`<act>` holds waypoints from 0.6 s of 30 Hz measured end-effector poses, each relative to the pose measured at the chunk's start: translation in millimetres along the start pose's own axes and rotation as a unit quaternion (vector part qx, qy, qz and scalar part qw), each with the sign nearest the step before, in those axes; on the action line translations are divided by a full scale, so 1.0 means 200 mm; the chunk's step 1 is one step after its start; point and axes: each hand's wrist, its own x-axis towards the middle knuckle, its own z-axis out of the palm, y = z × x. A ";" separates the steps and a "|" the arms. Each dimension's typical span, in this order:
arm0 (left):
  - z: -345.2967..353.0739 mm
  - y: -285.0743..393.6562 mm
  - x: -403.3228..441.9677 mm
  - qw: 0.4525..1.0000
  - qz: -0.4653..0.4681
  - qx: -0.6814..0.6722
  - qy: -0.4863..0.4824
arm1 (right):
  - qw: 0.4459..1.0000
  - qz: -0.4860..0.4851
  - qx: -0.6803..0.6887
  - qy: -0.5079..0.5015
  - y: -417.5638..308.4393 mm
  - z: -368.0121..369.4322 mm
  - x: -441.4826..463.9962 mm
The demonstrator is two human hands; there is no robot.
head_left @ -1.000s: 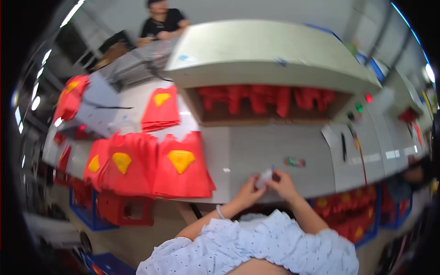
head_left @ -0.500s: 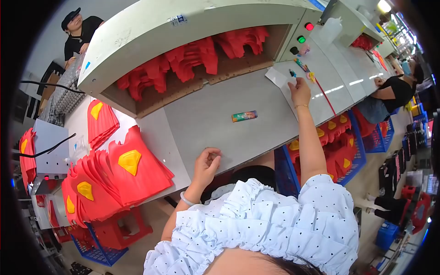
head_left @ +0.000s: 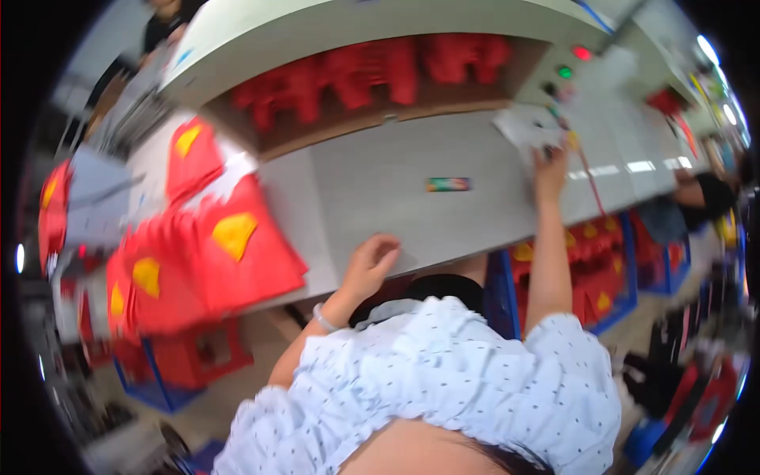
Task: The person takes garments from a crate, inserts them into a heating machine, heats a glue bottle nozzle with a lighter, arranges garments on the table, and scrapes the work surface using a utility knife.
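Observation:
My left hand hovers at the table's front edge. Its fingers are loosely curled with the thumb apart, and nothing shows in it. Over to the right, my right hand is at a white sheet of paper. Its fingertips are closed around something small and dark, too blurred to name. A short, colourful printed tube or packet lies on the grey tabletop between my hands. Beyond the paper are a yellow item and a thin red cord.
A pale machine housing holds red pieces in its opening. Stacked red sheets with yellow emblems lie at left. Below the table at right stands a blue crate of similar pieces. Other people are at upper left and far right.
The view has shifted and blurred. My right hand has stayed at the paper, and its fingertips now close around a small dark thing. My left hand keeps its loose curl.

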 end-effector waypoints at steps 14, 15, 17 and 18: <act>-0.12 0.03 -0.17 0.844 0.100 0.507 0.142 | 0.942 -0.221 -0.200 -0.155 -0.12 -0.10 -0.45; -0.12 0.03 -0.16 0.846 0.093 0.507 0.136 | 0.939 -0.226 -0.205 -0.155 -0.12 -0.10 -0.45; -0.11 0.04 -0.16 0.851 0.080 0.504 0.123 | 0.936 -0.234 -0.206 -0.161 -0.11 -0.11 -0.46; -0.12 0.04 -0.16 0.849 0.076 0.507 0.129 | 0.931 -0.246 -0.218 -0.162 -0.12 -0.12 -0.46</act>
